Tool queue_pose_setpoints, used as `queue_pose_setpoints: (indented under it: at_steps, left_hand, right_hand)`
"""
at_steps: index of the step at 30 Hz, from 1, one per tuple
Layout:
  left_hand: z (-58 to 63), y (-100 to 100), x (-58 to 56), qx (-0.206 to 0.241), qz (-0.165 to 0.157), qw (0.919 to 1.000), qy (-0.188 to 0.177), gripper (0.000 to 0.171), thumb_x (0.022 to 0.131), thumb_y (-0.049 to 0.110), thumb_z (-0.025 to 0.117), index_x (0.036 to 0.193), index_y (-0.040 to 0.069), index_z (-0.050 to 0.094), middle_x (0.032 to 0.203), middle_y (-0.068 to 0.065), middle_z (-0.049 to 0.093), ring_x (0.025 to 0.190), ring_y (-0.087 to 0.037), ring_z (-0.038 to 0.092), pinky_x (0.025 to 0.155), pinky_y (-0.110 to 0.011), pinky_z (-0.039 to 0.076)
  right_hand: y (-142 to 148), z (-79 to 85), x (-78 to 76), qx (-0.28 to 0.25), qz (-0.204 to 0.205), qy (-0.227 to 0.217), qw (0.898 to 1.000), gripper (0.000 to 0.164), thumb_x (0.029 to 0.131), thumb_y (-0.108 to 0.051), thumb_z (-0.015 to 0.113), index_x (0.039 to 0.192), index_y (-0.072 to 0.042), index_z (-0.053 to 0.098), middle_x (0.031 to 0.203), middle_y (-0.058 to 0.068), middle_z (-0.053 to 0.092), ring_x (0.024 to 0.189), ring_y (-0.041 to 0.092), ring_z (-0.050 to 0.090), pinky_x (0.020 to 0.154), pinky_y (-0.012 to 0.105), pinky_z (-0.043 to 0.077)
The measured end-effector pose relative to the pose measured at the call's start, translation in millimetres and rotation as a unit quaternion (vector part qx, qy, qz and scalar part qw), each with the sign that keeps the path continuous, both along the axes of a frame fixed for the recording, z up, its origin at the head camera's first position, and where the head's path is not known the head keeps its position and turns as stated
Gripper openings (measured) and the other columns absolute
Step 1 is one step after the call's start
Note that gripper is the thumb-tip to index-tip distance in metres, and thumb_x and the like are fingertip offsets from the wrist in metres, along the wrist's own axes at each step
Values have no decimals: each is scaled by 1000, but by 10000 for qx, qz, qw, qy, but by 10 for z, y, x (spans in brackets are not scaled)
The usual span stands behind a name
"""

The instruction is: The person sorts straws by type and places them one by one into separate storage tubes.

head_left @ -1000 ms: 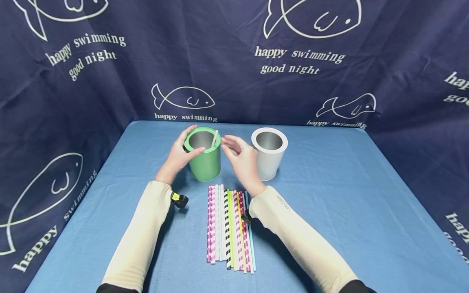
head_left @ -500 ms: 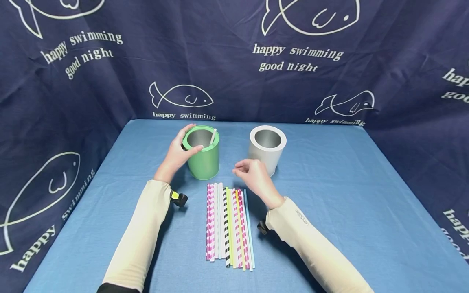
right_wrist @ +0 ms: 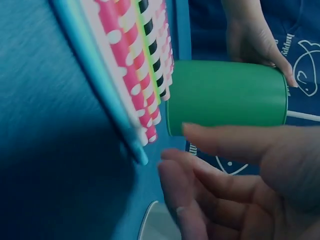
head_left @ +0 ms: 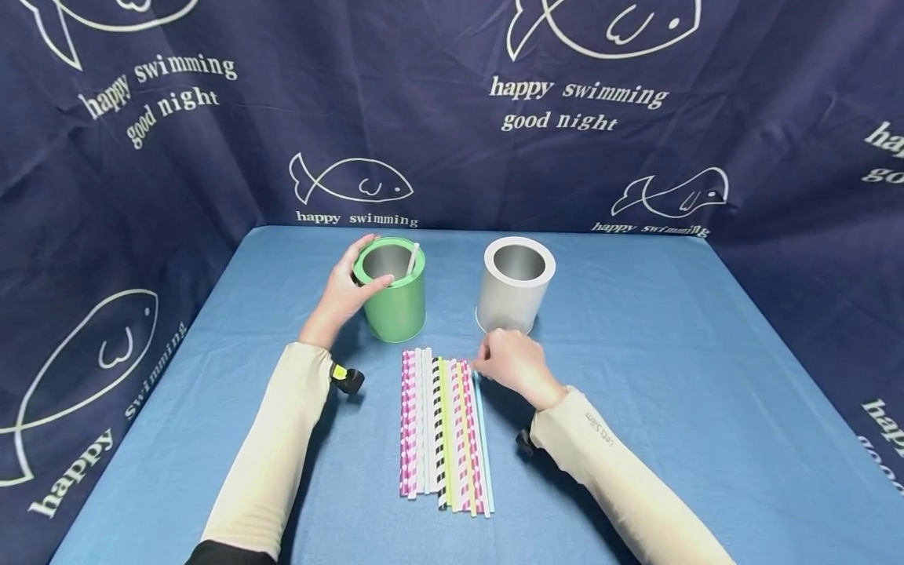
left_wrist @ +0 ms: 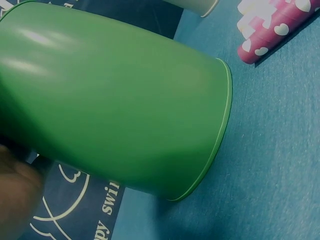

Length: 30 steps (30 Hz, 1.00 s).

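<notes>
My left hand (head_left: 344,289) grips the green can (head_left: 395,310) at its rim, thumb over the near side and fingers round the far side. A pale straw (head_left: 413,257) stands tilted inside that can, leaning on the right of the rim. Just off the far end of the light blue straw (right_wrist: 107,85), my right hand (right_wrist: 240,170) hovers with relaxed, bent fingers. A gap shows between its thumb and forefinger, and nothing is held there. That straw lies at the right end of a row of patterned paper straws (head_left: 439,431).
A white can (head_left: 510,302) stands upright behind my right hand, right of the green one. A blue cloth (head_left: 636,377) covers the table. Dark blue fabric (head_left: 452,118) printed with fish hangs along the back and sides.
My right hand has come away from the green can's rim, moving right and toward me to the straws' far ends. My left hand keeps its grip on the green can.
</notes>
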<state>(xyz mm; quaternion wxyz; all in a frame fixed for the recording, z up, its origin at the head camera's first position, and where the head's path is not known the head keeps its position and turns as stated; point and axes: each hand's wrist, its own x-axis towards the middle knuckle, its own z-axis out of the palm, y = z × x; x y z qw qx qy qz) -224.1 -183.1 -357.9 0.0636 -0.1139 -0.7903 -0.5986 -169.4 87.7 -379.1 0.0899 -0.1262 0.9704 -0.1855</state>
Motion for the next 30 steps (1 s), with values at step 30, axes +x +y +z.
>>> queue_pose_setpoints:
  at_steps: [30]
  left_hand:
    - [-254, -88, -207, -126, 132, 9998, 30, 78, 84, 17, 71, 152, 12, 31, 148, -14, 44, 131, -30, 45, 113, -44, 37]
  right_hand:
    - [32, -166, 140, -280, 313, -1796, 9828, 30, 87, -15, 68, 57, -10, 63, 48, -2, 64, 48, 11, 65, 68, 23, 54]
